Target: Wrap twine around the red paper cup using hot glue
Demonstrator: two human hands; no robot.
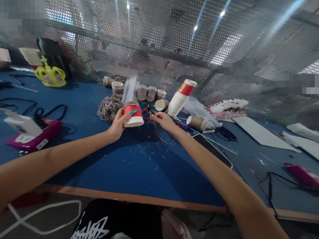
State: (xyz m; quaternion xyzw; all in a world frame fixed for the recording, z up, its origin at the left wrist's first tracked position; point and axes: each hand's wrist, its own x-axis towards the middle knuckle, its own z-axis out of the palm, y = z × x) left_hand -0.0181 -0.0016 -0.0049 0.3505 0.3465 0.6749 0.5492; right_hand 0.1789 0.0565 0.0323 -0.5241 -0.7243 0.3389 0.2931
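Observation:
My left hand (118,125) is wrapped round a red and white paper cup (134,116), its white end toward me. My right hand (164,121) is to the right of the cup, fingers pinched together. From its fingertips a thin grey cord (159,136) hangs in a loose loop over the table. Just beyond those fingertips lie red and yellow handles (145,114), like those of scissors, partly hidden. A bundle of grey cord (109,108) lies behind my left hand. Clear plastic sleeves (130,89) are behind the cup.
Several cord-wrapped cups (141,92) stand at the back. A tilted stack of paper cups (179,101) is right of them. A phone (211,151) lies under my right forearm. A purple power strip (35,136) and a yellow crown-shaped object (50,75) are at left.

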